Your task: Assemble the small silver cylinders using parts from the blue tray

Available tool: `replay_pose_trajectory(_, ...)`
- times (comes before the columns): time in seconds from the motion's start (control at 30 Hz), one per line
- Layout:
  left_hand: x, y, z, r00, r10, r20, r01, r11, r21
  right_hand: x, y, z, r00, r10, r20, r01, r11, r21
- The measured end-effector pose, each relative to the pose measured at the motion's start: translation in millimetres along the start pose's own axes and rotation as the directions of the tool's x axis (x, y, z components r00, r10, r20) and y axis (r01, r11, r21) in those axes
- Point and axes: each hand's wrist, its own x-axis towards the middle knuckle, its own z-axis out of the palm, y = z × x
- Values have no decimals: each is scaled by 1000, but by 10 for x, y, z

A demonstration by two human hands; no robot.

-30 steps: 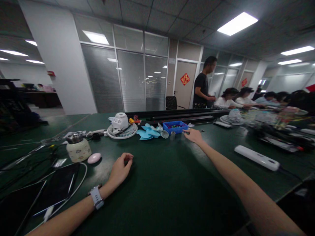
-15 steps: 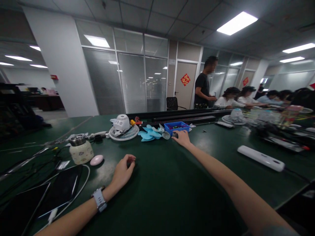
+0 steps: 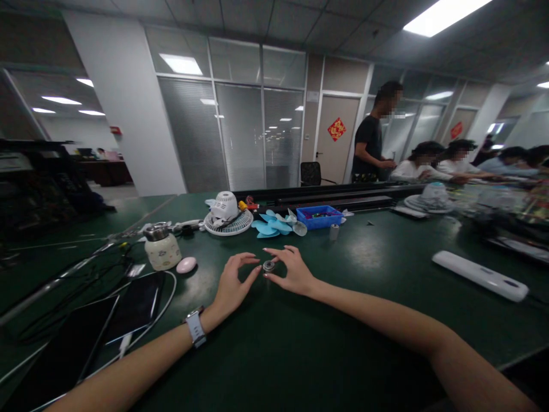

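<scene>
My right hand (image 3: 295, 272) is at the middle of the green table, thumb and fingers curled round a small round metal part (image 3: 268, 265) with a ringed end. What the part is, I cannot make out. Facing it from the left is my left hand (image 3: 238, 277), fingers and thumb apart, holding nothing, its tips close to the part. Farther back stands a small metal cylinder (image 3: 334, 232), just in front of a blue tray (image 3: 319, 218) with small parts inside. Light-blue fan blades (image 3: 272, 224) lie left of the tray.
A white fan head with its grille (image 3: 229, 222) sits back left. Nearer left are a patterned jar (image 3: 163, 252), a pink oval object (image 3: 186, 265), cables and dark tablets (image 3: 132, 306). A white power strip (image 3: 480, 276) lies right. Other people sit and stand beyond the table.
My right hand has come back from beside the blue tray to the middle with the metal part. My left hand has moved right and opened toward it. The view has shifted slightly.
</scene>
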Motion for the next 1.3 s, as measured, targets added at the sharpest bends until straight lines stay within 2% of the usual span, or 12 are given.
replay_pose_trajectory(0.33,221,140,135,1000,-15,20,16,997,-71,-59,33,153,999,-35,-42,34,999,-21)
replay_pose_trajectory(0.43,252,205,86,999,-21,-49,16,996,-91,-60,12,143,999,-30,-36,30,999,-11)
replay_pose_trajectory(0.53,191,181,-21,994,-50,-100,40,994,-103,-54,-9,118,999,-5,-33,5,1000,3)
replay_pose_trajectory(0.7,-1,-91,-106,979,-188,83,194,979,-68,-46,-82,90,1000,2,5,-2,1000,24)
replay_pose_trajectory(0.83,-65,-247,-50,957,-210,200,223,974,-41,-53,-38,6,993,111,-36,-110,994,21)
replay_pose_trajectory(0.9,-69,-273,-25,953,-200,229,210,978,-20,-39,124,-109,976,193,-102,-194,981,-5)
replay_pose_trajectory(1.0,-64,-276,-14,952,-186,242,188,982,17,22,560,-369,935,271,-230,-306,943,-133)
replay_pose_trajectory(1.13,-56,-250,-30,953,-168,250,163,986,42,111,1225,-671,896,291,-336,-418,807,-417)
replay_pose_trajectory(1.2,-57,-235,-44,958,-166,234,159,986,50,126,1455,-720,889,294,-351,-445,736,-510)
replay_pose_trajectory(1.3,-58,-213,-62,962,-174,208,165,984,64,113,1624,-675,897,278,-343,-435,694,-574)
